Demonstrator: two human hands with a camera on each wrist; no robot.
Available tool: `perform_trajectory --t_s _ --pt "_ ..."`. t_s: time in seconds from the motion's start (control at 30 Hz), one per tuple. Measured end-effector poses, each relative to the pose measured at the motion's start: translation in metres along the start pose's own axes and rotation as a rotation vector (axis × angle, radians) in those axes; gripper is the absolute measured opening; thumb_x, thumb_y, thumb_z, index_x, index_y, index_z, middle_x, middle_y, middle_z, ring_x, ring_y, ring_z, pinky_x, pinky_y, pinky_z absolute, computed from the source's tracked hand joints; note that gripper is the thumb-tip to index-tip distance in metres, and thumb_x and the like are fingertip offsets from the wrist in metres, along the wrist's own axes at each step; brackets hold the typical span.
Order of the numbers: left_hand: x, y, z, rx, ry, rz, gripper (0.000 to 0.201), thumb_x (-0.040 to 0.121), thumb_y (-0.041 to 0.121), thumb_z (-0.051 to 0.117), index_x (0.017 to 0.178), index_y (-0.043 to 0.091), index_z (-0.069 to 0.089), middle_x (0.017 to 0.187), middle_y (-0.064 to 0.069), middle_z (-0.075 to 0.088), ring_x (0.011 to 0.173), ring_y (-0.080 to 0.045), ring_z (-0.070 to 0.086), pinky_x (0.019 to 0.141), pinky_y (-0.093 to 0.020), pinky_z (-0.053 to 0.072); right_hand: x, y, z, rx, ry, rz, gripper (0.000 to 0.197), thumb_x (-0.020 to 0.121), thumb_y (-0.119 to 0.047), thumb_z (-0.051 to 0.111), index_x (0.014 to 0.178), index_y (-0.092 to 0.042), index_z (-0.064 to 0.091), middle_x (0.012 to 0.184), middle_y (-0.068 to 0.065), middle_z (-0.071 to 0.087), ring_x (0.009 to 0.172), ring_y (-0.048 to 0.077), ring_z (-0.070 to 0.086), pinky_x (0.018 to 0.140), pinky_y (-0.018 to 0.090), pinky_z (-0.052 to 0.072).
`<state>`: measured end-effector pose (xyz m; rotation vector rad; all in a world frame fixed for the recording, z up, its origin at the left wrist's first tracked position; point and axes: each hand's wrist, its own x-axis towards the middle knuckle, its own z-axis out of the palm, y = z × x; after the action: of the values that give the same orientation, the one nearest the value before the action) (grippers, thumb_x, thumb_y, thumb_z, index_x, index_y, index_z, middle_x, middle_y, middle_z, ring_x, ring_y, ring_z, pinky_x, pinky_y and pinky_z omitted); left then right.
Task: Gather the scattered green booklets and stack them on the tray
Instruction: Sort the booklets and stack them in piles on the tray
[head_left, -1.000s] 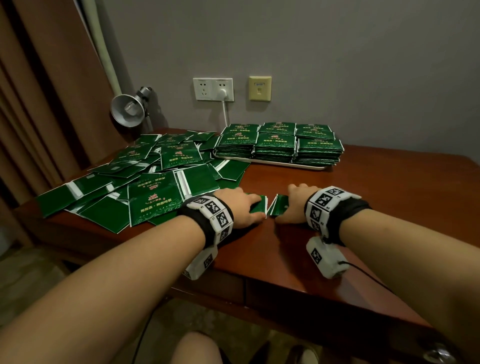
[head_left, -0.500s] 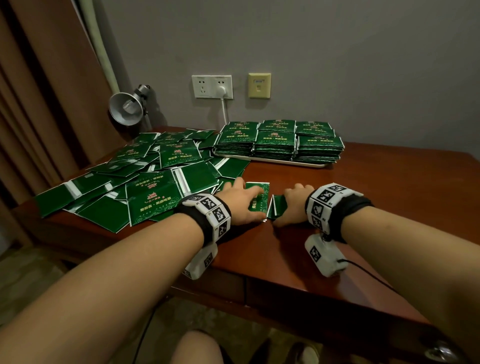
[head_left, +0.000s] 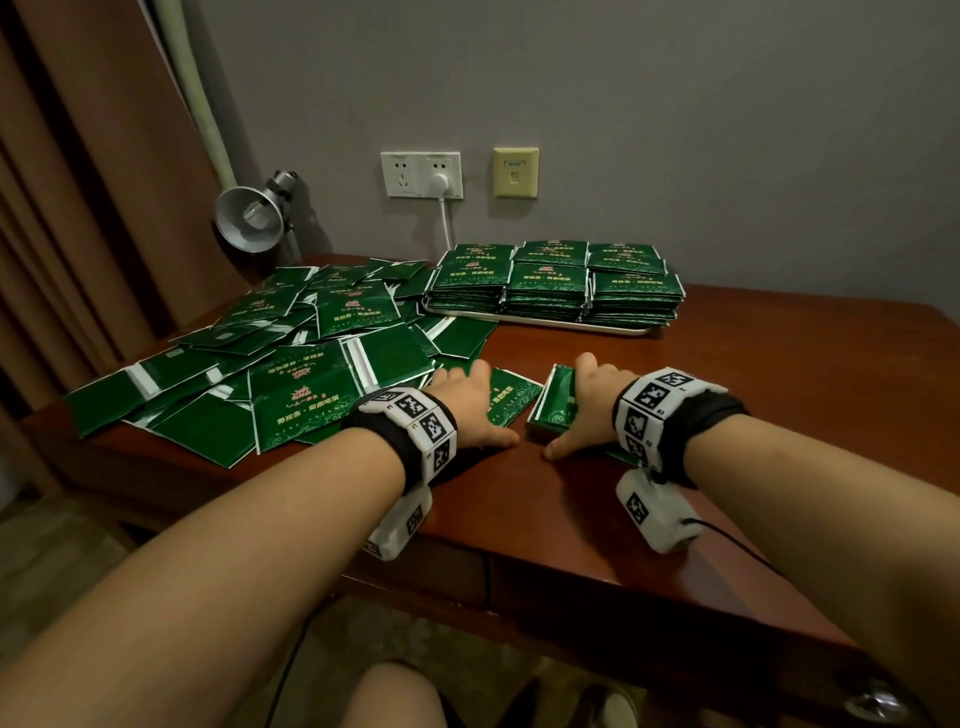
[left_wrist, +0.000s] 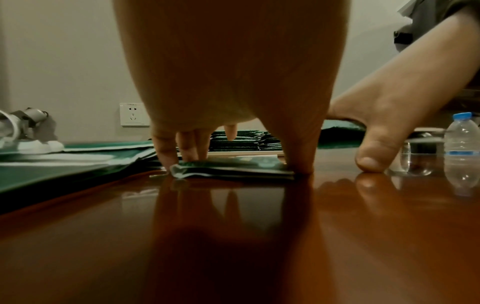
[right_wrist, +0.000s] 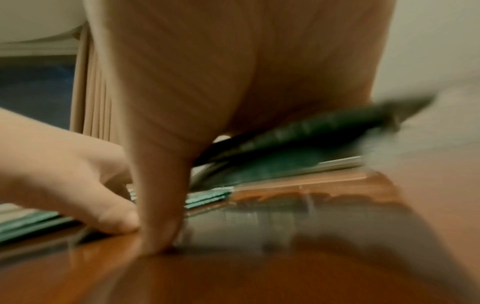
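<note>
Left hand (head_left: 470, 402) flat on a booklet (head_left: 511, 395), right hand (head_left: 584, 410) gripping a tilted small stack (head_left: 553, 402).

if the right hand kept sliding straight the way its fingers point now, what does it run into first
Most likely the tray stacked with green booklets. The right hand, gripping a small bundle of booklets, points toward the wall, and bare table lies between; depth is hard to judge, so it might pass the tray's right end.

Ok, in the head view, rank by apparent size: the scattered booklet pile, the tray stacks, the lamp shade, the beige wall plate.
1. scattered booklet pile
2. tray stacks
3. lamp shade
4. beige wall plate

The pile lies nearer the camera, which exaggerates its lead.
</note>
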<state>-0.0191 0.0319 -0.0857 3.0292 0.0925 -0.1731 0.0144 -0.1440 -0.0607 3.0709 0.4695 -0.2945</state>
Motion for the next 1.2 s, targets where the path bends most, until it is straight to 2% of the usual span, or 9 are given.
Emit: perform_trajectory --t_s 0.13,0.27,0.37,0.53,0.6,0.7,0.87,1.03,1.2 --pt "0.001 0.002 -0.003 -0.114 0.001 0.012 0.088 0.073 0.046 0.076 0.140 0.017 0.027 0.135 -0.011 0.045 0.124 -0.030 0.040 0.102 -0.047 0.042 0.000 0.001 -0.005 0.032 0.010 -0.038 0.084 0.056 -0.054 0.085 0.108 -0.014 0.033 0.103 0.006 0.054 0.086 0.024 0.057 0.071 0.037 0.052" --pt "-0.003 0.003 -0.005 -0.059 -0.050 -0.003 0.090 0.066 0.035 0.078 0.139 0.019 0.027 0.129 -0.011 0.039 0.121 -0.031 0.039 0.097 -0.048 0.045 0.000 -0.002 0.000 -0.081 0.161 -0.097 0.067 0.064 -0.054 0.073 0.107 -0.018 0.036 0.105 0.005 0.047 0.094 0.027 0.055 0.078 0.042 0.049" --pt "-0.003 0.001 -0.002 0.045 -0.061 -0.010 0.083 0.062 0.033 0.071 0.133 0.020 0.030 0.120 -0.011 0.040 0.116 -0.032 0.041 0.097 -0.050 0.043 0.002 -0.002 0.000 -0.113 0.224 -0.132 0.062 0.070 -0.047 0.069 0.117 -0.019 0.041 0.112 0.005 0.047 0.106 0.027 0.050 0.087 0.042 0.045" --pt "-0.003 0.001 -0.005 0.043 -0.041 0.014 0.083 0.059 0.038 0.069 0.131 0.024 0.030 0.113 -0.010 0.044 0.111 -0.033 0.045 0.096 -0.049 0.041 0.004 -0.006 -0.005 -0.099 0.182 -0.140 0.077 0.076 -0.047 0.067 0.141 -0.022 0.034 0.129 0.006 0.047 0.120 0.030 0.046 0.098 0.044 0.043" --pt "-0.004 0.002 -0.009 0.040 -0.035 0.034 0.084 0.062 0.041 0.071 0.132 0.023 0.028 0.114 -0.010 0.047 0.110 -0.033 0.047 0.096 -0.050 0.042 0.004 -0.009 -0.006 -0.081 0.192 -0.151 0.077 0.075 -0.048 0.070 0.137 -0.020 0.034 0.127 0.006 0.051 0.118 0.030 0.049 0.095 0.044 0.045" --pt "-0.004 0.002 -0.014 0.001 -0.011 0.051 0.085 0.063 0.043 0.075 0.131 0.021 0.029 0.116 -0.009 0.050 0.109 -0.032 0.050 0.093 -0.051 0.046 0.005 -0.010 -0.009 -0.049 0.249 -0.175 0.068 0.072 -0.049 0.073 0.120 -0.016 0.037 0.117 0.005 0.055 0.108 0.029 0.053 0.087 0.042 0.048" --pt "-0.004 -0.002 -0.014 -0.021 -0.026 0.036 0.088 0.065 0.045 0.077 0.134 0.022 0.027 0.121 -0.011 0.044 0.108 -0.031 0.051 0.086 -0.048 0.052 0.011 -0.005 -0.021 -0.003 0.288 -0.194 0.059 0.076 -0.051 0.071 0.106 -0.018 0.032 0.107 0.005 0.056 0.099 0.028 0.053 0.078 0.040 0.047" --pt "0.000 -0.010 -0.015 -0.035 -0.025 0.063 0.116 0.051 0.066 0.080 0.141 0.029 0.017 0.127 -0.010 0.041 0.111 -0.029 0.052 0.089 -0.046 0.053 0.021 -0.001 -0.038 -0.019 0.248 -0.172 0.056 0.078 -0.044 0.071 0.112 -0.016 0.036 0.110 0.005 0.054 0.102 0.027 0.051 0.081 0.039 0.047" --pt "0.016 -0.028 -0.043 0.001 0.045 0.078 0.105 0.062 0.050 0.079 0.143 0.025 0.018 0.125 -0.006 0.045 0.105 -0.024 0.053 0.085 -0.044 0.053 0.048 0.001 -0.073 -0.050 0.254 -0.155 0.056 0.076 -0.046 0.070 0.114 -0.015 0.041 0.112 0.008 0.055 0.101 0.029 0.052 0.083 0.041 0.051"
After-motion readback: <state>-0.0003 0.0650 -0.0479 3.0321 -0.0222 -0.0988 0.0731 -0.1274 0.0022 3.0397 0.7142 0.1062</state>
